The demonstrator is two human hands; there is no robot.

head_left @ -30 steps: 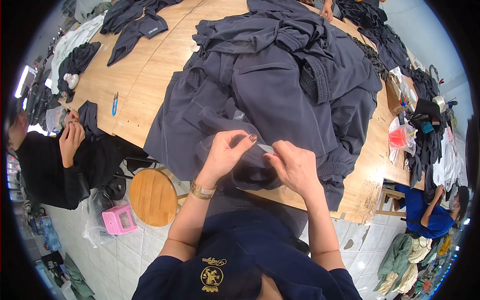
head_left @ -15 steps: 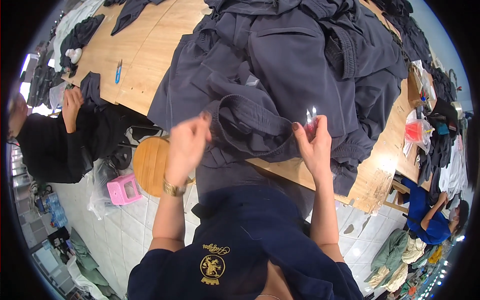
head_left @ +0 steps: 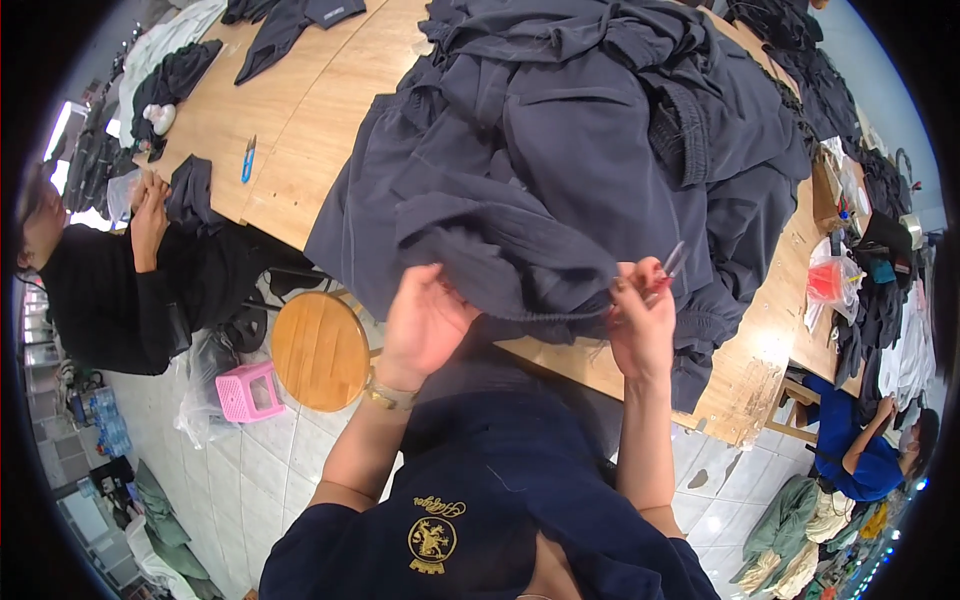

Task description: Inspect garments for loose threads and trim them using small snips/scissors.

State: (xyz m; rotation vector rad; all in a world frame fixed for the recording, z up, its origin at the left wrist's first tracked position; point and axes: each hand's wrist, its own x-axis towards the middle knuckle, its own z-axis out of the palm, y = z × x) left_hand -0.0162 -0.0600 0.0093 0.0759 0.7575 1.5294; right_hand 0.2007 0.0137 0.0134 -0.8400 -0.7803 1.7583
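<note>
Base: Log it, left edge inward.

Me: Watching remotely; picture read as a dial. Nine o'clock: co-worker in black clothing, hands raised. Ten: blue-handled metal snips, lying on a pale wooden table. Eight: pink plastic stool; nearer centre, a round wooden-topped stool.

Base: Left hand?

Me: Left hand just off centre, toward eight. Half open, fingers loosely curved at the cloth. Whether it grips, I can't tell. Gold-coloured band at the wrist.

Base: And the cloth?

Me: Dark grey fabric garment at centre, between both hands, lower edge blurred. Beyond it, twelve to two, a heap of dark grey garments.

Base: Right hand?

Me: Right hand at three. Fingers curled round small red-gripped metal snips, tip toward one. Thumb by the garment's edge; contact I can't make out.

Base: Far right?

Me: Three, outer rim: clear plastic bag with something red inside. Four: person in blue clothing.
</note>
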